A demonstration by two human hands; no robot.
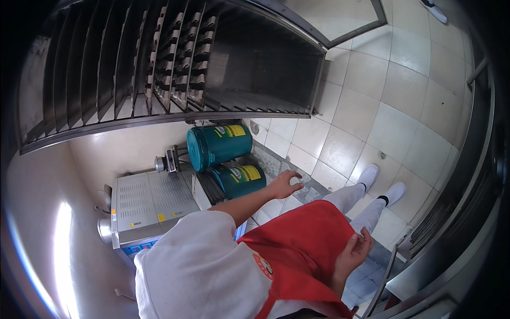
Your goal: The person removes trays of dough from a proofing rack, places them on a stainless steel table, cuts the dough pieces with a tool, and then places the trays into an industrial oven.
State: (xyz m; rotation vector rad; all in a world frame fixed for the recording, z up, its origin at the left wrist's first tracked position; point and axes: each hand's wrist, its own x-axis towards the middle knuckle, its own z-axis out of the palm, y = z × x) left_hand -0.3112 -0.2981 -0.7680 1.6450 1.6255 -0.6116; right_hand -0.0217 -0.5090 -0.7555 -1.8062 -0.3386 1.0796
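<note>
My left hand [285, 184] hangs in the air over the floor with its fingers loosely bent, thumb apart and nothing in it. Close behind it are two teal lidded tubs [226, 144] with yellow labels. Beside the front of my red apron [303, 234], my right hand [355, 252] is relaxed, its fingers slightly curled and apart. No object shows in it; whether it brushes the apron, I cannot tell.
A tall metal rack [255, 114] holds several trays, some with rows of pale and dark pieces. A vented grey machine [154, 196] stands at the left. Steel equipment [425, 266] lines the right. Another person's shoe [435, 11] shows on the tiled floor [366, 111].
</note>
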